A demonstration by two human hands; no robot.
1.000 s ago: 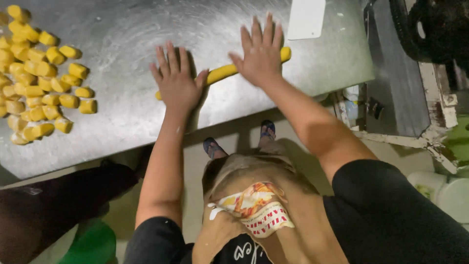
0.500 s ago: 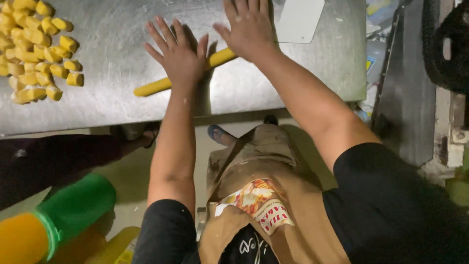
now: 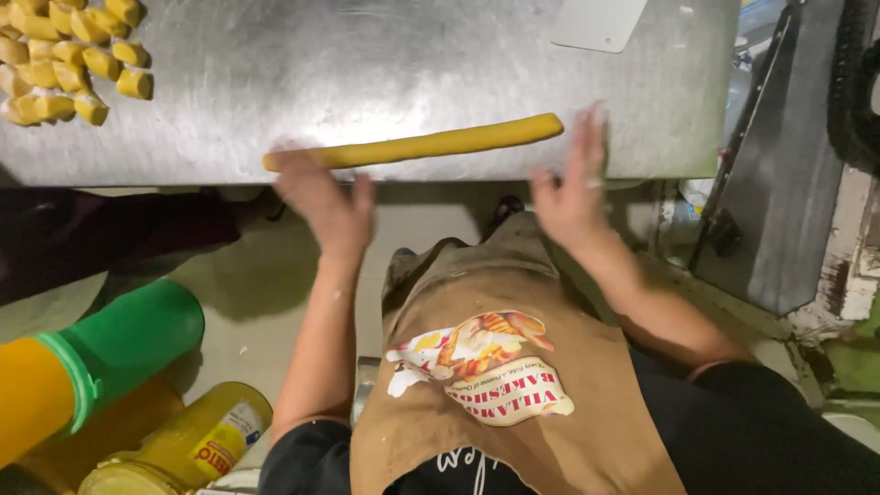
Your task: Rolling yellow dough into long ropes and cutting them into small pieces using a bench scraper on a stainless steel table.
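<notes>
A long thin roll of yellow dough (image 3: pixel 422 144) lies along the near edge of a steel table (image 3: pixel 367 64). My left hand (image 3: pixel 323 200) is open, fingers spread, at the roll's left end near the table edge. My right hand (image 3: pixel 573 188) is open too, just off the roll's right end, blurred with motion. Neither hand grips anything. A pile of several cut yellow dough pieces (image 3: pixel 69 55) sits at the table's far left.
A pale flat scraper (image 3: pixel 600 23) lies at the table's back right. A grey metal machine frame (image 3: pixel 779 165) stands to the right. On the floor at lower left are a green-and-orange container (image 3: pixel 87 362) and a yellow jar (image 3: pixel 183 445). I wear a brown apron (image 3: pixel 495 367).
The dough roll has grown longer and thinner. Both hands slid back off it toward the table's near edge and spread apart to its ends. The camera view shifted lower.
</notes>
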